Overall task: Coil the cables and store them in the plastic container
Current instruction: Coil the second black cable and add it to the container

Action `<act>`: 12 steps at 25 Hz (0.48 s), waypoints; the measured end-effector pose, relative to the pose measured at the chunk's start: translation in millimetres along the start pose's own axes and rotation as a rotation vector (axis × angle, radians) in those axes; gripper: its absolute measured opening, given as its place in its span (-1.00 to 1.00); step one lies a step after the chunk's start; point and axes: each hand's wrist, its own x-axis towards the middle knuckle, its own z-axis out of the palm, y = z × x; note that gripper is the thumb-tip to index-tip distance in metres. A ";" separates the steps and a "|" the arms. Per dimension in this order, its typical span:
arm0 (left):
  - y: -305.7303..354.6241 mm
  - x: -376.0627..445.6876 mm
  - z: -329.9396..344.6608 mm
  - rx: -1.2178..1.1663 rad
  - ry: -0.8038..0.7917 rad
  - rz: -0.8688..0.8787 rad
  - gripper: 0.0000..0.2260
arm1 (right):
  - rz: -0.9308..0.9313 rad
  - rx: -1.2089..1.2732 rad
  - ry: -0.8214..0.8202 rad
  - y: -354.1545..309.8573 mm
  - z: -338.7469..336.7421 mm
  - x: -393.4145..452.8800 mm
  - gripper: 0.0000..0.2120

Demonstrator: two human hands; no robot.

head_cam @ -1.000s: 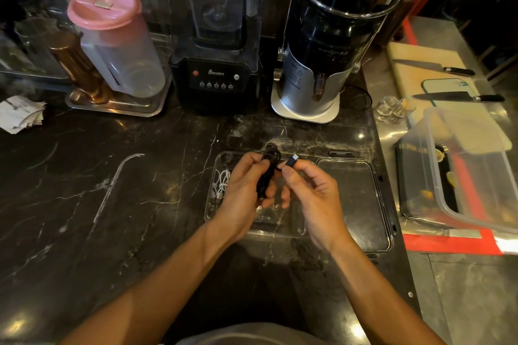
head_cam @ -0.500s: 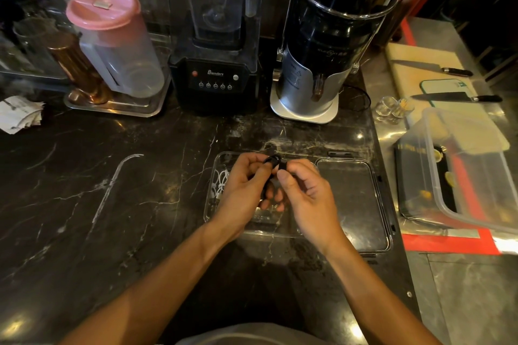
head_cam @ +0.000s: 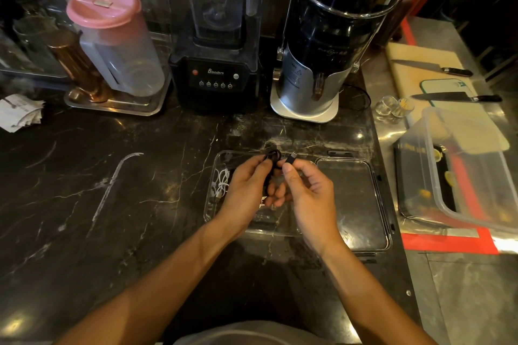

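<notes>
A dark marble counter [head_cam: 84, 204] fills most of the view; at its back stand a black blender [head_cam: 215, 64] whose panel reads "Blenders", and a black and silver machine [head_cam: 322, 50] whose faint lettering is too small to read; left of them a clear jug with a pink lid [head_cam: 112, 36] sits on a metal tray [head_cam: 112, 105], its far side cut off by glare; at the right, a cutting board [head_cam: 414, 64] carries two knives, partly behind a clear tub [head_cam: 462, 176]; the plastic container [head_cam: 218, 154] lies open mid-counter, lid [head_cam: 353, 204] beside it, a coiled white cable [head_cam: 221, 182] inside; above it the left hand [head_cam: 246, 190] grips the looped black cable [head_cam: 272, 157]; the right hand [head_cam: 311, 193] pinches its plug end [head_cam: 290, 160]; the coil's lower part is hidden by fingers.
</notes>
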 end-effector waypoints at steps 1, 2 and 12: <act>-0.5 0.3 0.2 0.009 -0.012 0.004 -0.77 | 0.002 0.002 0.002 -0.3 0.3 0.2 -0.82; -1.5 0.5 -0.2 0.023 -0.020 0.010 -0.78 | 0.008 0.012 0.002 -0.4 0.9 0.3 -0.82; -5.6 -1.0 -2.3 0.118 -0.014 0.079 -0.91 | 0.004 -0.025 0.020 0.1 -2.3 3.2 -0.83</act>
